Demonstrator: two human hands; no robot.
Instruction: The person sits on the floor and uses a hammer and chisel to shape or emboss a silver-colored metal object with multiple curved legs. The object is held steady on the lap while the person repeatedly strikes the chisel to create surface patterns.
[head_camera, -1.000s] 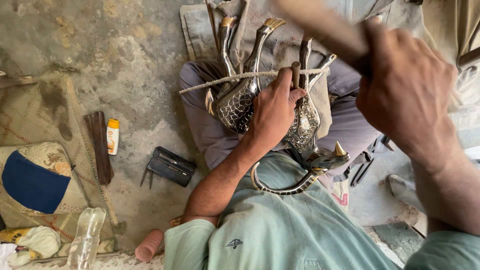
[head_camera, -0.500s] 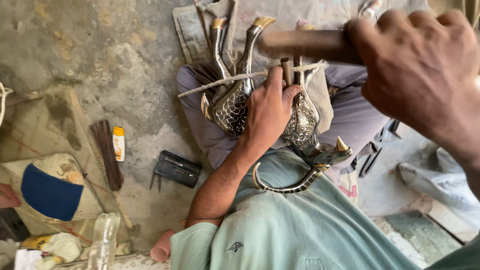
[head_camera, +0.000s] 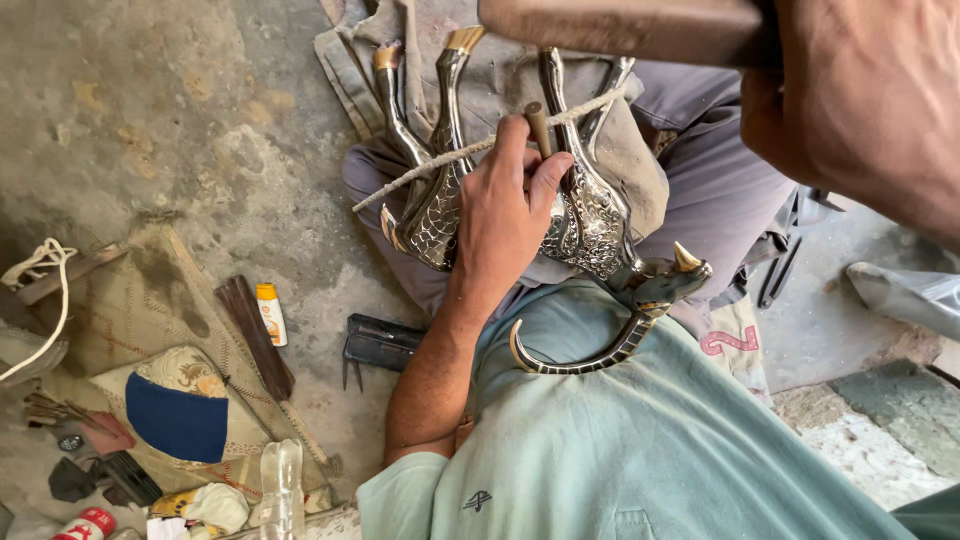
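Over on the concrete floor (head_camera: 150, 120) sits a small yellow tube (head_camera: 270, 312) beside a dark wooden strip (head_camera: 255, 335) — then the left hand (head_camera: 510, 205), grip pinched around a short punch (head_camera: 539, 125), set on the engraved metal animal figure (head_camera: 590, 220) lying in the lap. Right hand (head_camera: 865, 100) — grip closed round a wooden handle (head_camera: 625, 28) — held above it.

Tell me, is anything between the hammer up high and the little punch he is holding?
Nothing visible. The right hand holds the wooden hammer raised above the punch, which the left hand steadies against the metal animal figure; only air lies between.
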